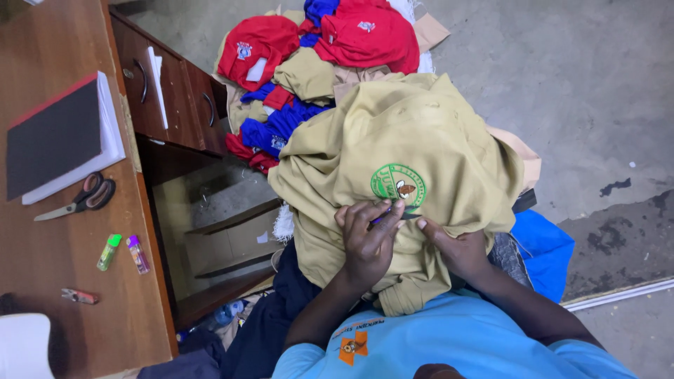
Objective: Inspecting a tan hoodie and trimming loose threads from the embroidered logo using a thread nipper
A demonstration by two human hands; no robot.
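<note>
Rough grey concrete floor point(583, 77), stained dark in patches, surrounds my seat. On my lap lies a soft, crumpled khaki shirt point(400, 133) bearing a round green embroidered badge point(398, 185). My left hand point(368, 242) is closed in a pinch on a thin dark tool point(385, 215), its kind unclear, pressed to the cloth just below the badge. My right hand point(456, 247) lies flat, fingers spread, holding the fabric down beside it. Beyond, a heap of red, blue and khaki garments point(316, 56). Left, the wooden desk point(42, 238) carries black-handled scissors point(81, 198), a hard-covered book point(60, 137) and two small plastic lighters point(123, 253).
</note>
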